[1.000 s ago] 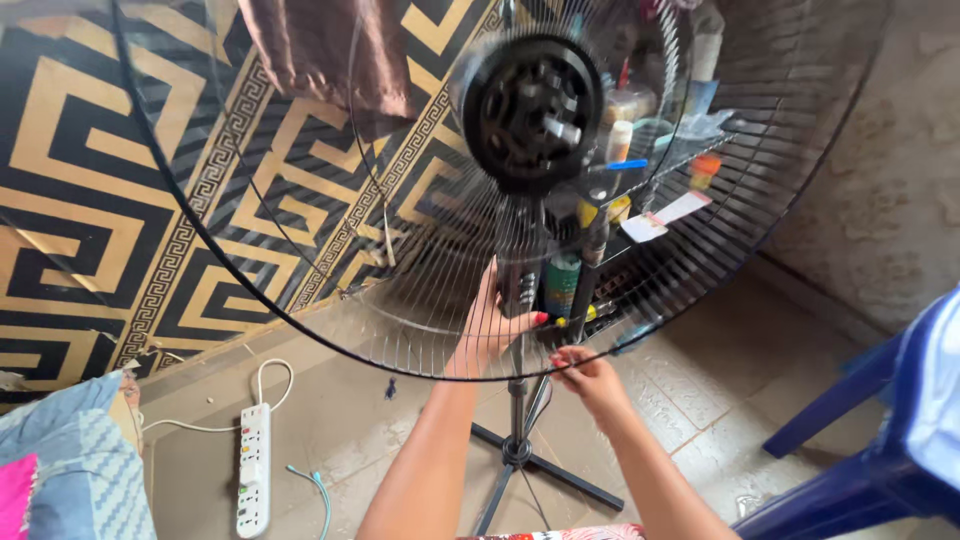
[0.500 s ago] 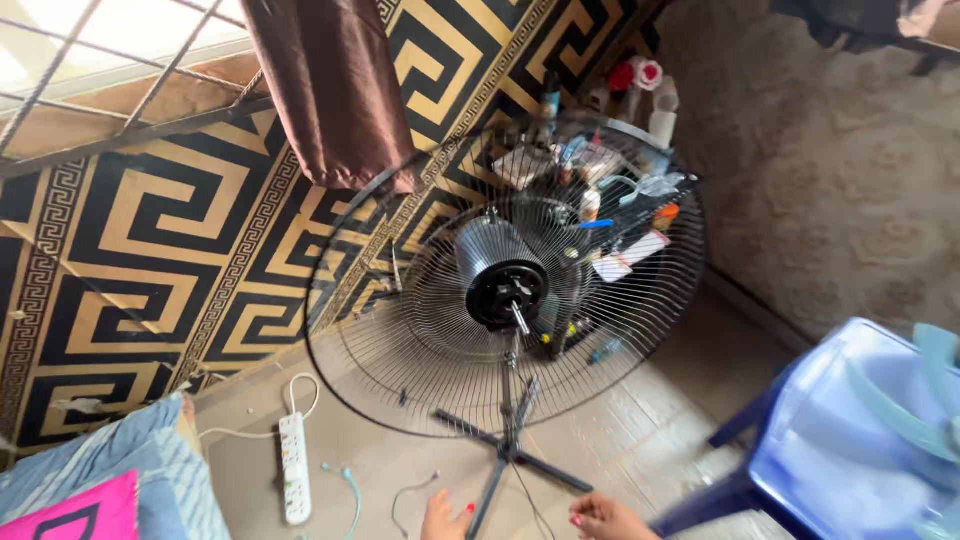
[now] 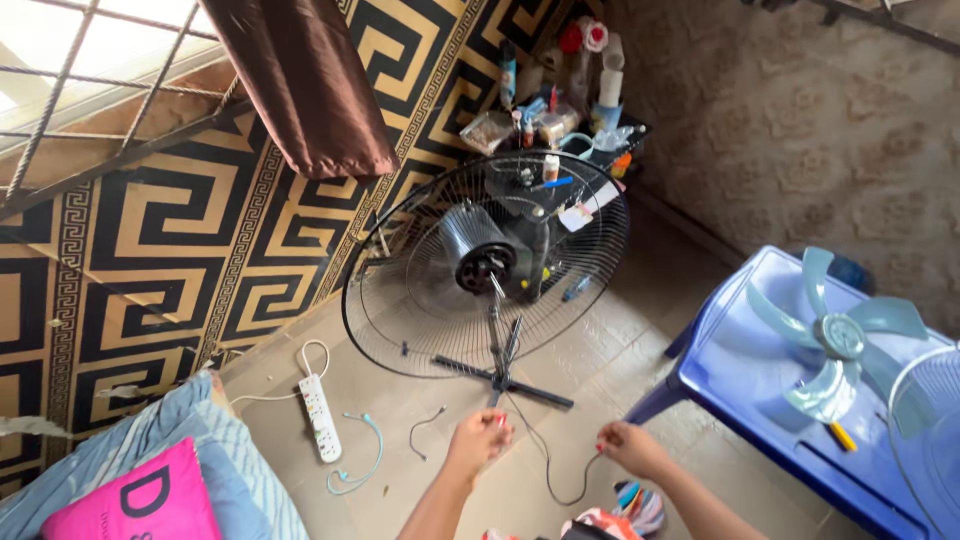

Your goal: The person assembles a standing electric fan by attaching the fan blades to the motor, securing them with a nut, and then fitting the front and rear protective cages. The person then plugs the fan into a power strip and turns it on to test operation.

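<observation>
Both hands low in frame, held out over the tiled floor (image 3: 600, 340). Left hand (image 3: 478, 440) loosely curled, fingers bent in, red nails showing; cannot tell whether it pinches anything. Right hand (image 3: 632, 449) also half closed, fingertips at the thin black cord (image 3: 548, 465) that loops across the floor between the two hands; an actual grip on it cannot be made out. Cord runs up toward the cross-shaped base (image 3: 505, 378) of the standing fan (image 3: 487, 262), which stands just beyond the hands, near the wall. Fan has its rear wire guard and black motor hub in place, with the bare shaft sticking out at the front. Pale blue fan blade (image 3: 838, 335) lies apart on the blue plastic counter (image 3: 740, 350) at right, with a yellow-handled tool (image 3: 843, 436) beside it and a second wire guard (image 3: 925, 420) at the frame edge. White power strip (image 3: 319, 417) lies on the floor to the left, a light green cable (image 3: 362, 462) next to it. Pink cushion (image 3: 135, 500) on striped bedding at lower left. Brown curtain (image 3: 305, 85) hangs over black-and-gold patterned wall. Cluttered shelf of bottles (image 3: 560, 100) behind the fan.
</observation>
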